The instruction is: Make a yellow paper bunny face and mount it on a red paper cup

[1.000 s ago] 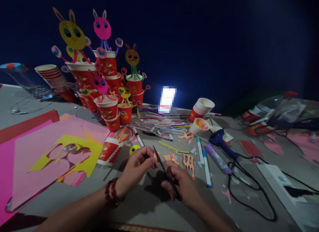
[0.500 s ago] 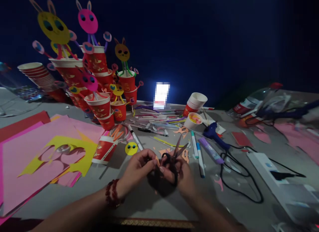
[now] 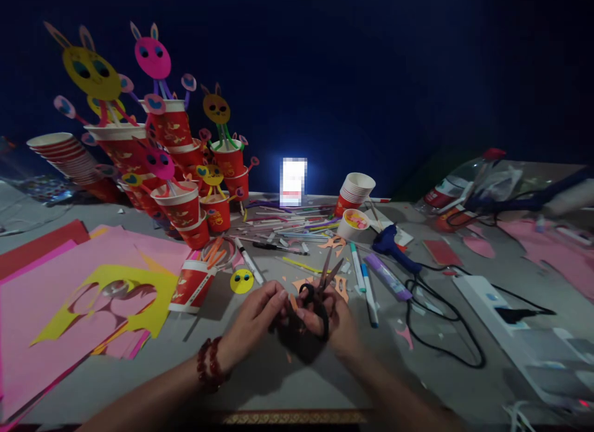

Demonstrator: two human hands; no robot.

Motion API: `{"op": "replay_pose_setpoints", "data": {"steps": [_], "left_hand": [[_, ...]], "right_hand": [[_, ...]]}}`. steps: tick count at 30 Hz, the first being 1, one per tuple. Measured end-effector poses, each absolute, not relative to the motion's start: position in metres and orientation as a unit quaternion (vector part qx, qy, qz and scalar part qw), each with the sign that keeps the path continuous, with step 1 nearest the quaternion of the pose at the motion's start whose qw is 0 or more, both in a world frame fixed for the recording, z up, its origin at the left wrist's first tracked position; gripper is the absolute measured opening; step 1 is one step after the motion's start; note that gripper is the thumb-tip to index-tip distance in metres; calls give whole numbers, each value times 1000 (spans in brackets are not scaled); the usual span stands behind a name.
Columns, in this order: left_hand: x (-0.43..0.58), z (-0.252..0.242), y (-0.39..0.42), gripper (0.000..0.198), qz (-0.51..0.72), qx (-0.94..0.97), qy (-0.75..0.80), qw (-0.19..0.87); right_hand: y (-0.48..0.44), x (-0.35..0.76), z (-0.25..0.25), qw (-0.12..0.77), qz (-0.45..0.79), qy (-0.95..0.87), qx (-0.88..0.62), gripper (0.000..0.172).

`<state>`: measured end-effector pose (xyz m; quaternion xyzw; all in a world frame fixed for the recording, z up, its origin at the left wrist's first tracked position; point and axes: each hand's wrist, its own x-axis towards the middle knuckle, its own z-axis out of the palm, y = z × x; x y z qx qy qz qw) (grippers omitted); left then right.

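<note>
My right hand [image 3: 335, 320] holds black-handled scissors [image 3: 323, 282], their blades parted and pointing up and away from me. A small orange paper piece [image 3: 293, 302] shows at the tip of my right thumb. Close by on its left is my left hand [image 3: 260, 314], thumb and fingers pressed together; what they pinch, if anything, is hidden. A dark red bead bracelet [image 3: 211, 365] circles my left wrist. Orange paper offcuts [image 3: 341, 288] lie just beyond the scissors. A round yellow paper face [image 3: 242, 281] rests on the table past my left hand.
Red paper cups with paper rabbit figures [image 3: 175, 203] stand stacked at the back left. Coloured paper sheets [image 3: 28, 296] cover the left side. Markers [image 3: 370, 296], a blue glue gun [image 3: 394, 246] with its cord, and a white power strip [image 3: 487, 314] lie to the right.
The view has shifted slightly, so the table's things appear a little further left. My left fingertips have drawn slightly away from the orange piece, which now shows more clearly by my right thumb.
</note>
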<state>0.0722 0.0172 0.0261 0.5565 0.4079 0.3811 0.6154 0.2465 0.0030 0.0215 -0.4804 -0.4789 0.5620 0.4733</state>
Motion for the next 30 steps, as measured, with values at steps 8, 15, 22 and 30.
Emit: {"op": "replay_pose_setpoints", "data": {"steps": [8, 15, 22, 30], "left_hand": [[74, 36, 15, 21, 379, 547, 370, 648], [74, 33, 15, 21, 379, 549, 375, 644], [74, 28, 19, 24, 396, 532, 358, 657], [77, 20, 19, 29, 369, 494, 367, 697]], "right_hand": [[5, 247, 17, 461, 563, -491, -479, 33], [4, 246, 15, 450, 564, -503, -475, 30], [19, 275, 45, 467, 486, -527, -518, 24], [-17, 320, 47, 201, 329, -638, -667, 19]]}}
